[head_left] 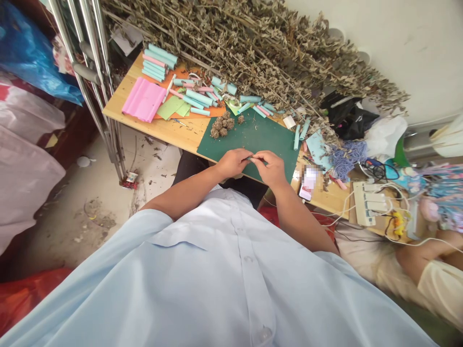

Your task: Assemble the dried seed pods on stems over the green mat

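Left hand (232,163) and right hand (271,167) mid-frame, fingers of both pinching small piece (249,158) between them, too small to identify. Green mat (269,137) just above, brown clumps (222,126) upper center.

Stalks (253,53) lie behind the mat (269,137), clumps (221,125) on it, a phone (306,192) to its right

Wears pale blue button-up shirt (195,294), broad across lower half of frame. Sleeves (144,229) short, forearms (188,192) bare. Placket (253,284) runs down near middle, pale buttons (265,333) along it (largest-looking one at bottom edge). Pocket edge (181,243) left of placket. Dark trousers (190,167) show near centre.
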`<state>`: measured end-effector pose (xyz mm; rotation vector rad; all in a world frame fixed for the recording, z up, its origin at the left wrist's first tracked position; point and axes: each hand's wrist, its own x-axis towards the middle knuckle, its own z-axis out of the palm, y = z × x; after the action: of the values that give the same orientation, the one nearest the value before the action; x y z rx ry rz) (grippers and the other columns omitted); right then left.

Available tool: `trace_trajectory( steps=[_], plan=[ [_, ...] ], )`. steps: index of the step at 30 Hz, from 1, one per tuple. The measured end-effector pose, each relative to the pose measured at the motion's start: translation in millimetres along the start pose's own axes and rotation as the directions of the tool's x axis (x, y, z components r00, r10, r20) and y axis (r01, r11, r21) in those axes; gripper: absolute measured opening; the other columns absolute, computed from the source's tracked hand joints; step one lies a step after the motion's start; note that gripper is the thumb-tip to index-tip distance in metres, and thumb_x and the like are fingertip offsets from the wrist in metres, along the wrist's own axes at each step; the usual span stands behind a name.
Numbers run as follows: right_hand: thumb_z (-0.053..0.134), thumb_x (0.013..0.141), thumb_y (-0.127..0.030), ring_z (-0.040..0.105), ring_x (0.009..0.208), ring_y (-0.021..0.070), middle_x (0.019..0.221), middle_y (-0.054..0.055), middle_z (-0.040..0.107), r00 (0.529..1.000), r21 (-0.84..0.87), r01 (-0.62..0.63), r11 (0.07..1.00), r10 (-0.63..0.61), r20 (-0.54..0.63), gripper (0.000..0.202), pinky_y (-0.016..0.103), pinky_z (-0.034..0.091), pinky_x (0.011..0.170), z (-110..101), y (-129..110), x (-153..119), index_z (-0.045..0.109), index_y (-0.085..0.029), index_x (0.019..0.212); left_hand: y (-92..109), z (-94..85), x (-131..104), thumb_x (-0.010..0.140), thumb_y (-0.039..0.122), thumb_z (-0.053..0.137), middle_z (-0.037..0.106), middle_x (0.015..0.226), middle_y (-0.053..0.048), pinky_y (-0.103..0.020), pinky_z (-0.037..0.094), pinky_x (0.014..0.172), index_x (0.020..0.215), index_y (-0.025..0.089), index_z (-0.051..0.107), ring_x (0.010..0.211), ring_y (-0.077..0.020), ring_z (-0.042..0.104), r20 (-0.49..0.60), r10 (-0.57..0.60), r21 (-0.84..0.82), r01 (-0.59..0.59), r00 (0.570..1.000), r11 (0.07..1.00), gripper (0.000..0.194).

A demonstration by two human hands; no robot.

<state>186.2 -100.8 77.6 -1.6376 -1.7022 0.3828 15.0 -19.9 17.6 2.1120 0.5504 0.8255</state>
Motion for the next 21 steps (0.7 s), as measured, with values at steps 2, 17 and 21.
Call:
trace_trajectory(
  steps=[2, 17, 21],
  plan=[
    [0.072, 0.09, -0.035, 0.073, 0.087, 0.0225, 0.092, 0.005, 0.079, 0.997, 0.025, -0.072, 0.997, 0.072, 0.013, 0.012, 0.04, 0.06, 0.086, -1.5, -2.9, 2.7, 0.076, -0.024, 0.086, -1.4, 1.0, -0.5, 0.097, 0.017, 0.055, 0.077, 0.108, -0.011, -0.035, 0.055, 0.094, 0.115, 0.017, 0.075, 0.105, -0.0235, 0.071, -0.004, -0.004, -0.001, 0.004, 1.0, 1.0, 0.026],
    [0.098, 0.054, -0.039, 0.064, 0.057, 0.0149, 0.062, -0.001, 0.069, 0.786, 0.301, -0.618, 0.727, 0.55, 0.283, 0.039, 0.028, 0.056, 0.056, -4.3, -10.6, 29.9, 0.069, -0.02, 0.072, -3.5, 2.4, -1.2, 0.104, 0.03, 0.055, 0.075, 0.095, -0.008, -0.03, 0.051, 0.084, 0.103, 0.019, 0.078, 0.091, -0.0198, 0.069, -0.009, 0.03, -0.004, -0.03, 1.0, 1.0, 0.025],
    [0.098, 0.055, -0.039, 0.065, 0.059, 0.0144, 0.063, 0.0, 0.07, 0.789, 0.309, -0.612, 0.728, 0.538, 0.297, 0.039, 0.027, 0.057, 0.057, -6.8, -11.2, 30.2, 0.071, -0.019, 0.074, -4.9, 3.4, -1.3, 0.104, 0.03, 0.055, 0.075, 0.094, -0.008, -0.03, 0.051, 0.083, 0.102, 0.019, 0.078, 0.09, -0.0196, 0.069, -0.035, 0.036, -0.017, -0.037, 0.999, 0.999, 0.025]
  ],
)
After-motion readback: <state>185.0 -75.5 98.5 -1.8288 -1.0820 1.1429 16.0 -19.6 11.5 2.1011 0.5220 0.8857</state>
